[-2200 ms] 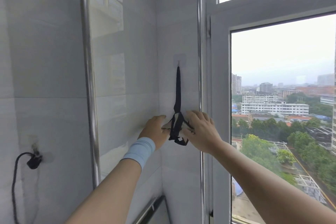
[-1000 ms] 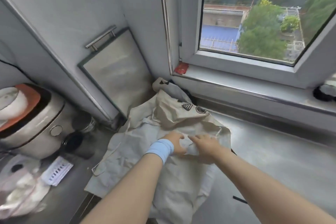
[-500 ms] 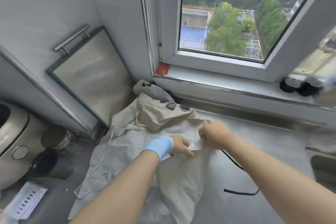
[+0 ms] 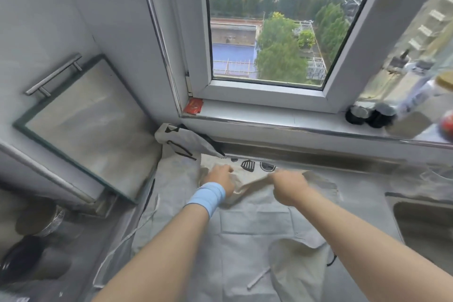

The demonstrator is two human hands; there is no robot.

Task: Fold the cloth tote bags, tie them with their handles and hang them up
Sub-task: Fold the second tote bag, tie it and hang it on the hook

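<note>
Several cloth tote bags (image 4: 245, 240) lie heaped on the grey countertop (image 4: 362, 216) below the window sill (image 4: 269, 115). Left hand (image 4: 220, 178) and right hand (image 4: 289, 186) each pinch the top bag's edge, apart, probably to stretch it flat for folding. Sink (image 4: 426, 223) at right.

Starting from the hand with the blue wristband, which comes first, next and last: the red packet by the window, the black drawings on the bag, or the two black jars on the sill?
From the left hand:
1. Black drawings on the bag, just beyond it to the right.
2. Red packet, in the sill's left corner, above the hand.
3. Two black jars, far right on the sill.
</note>
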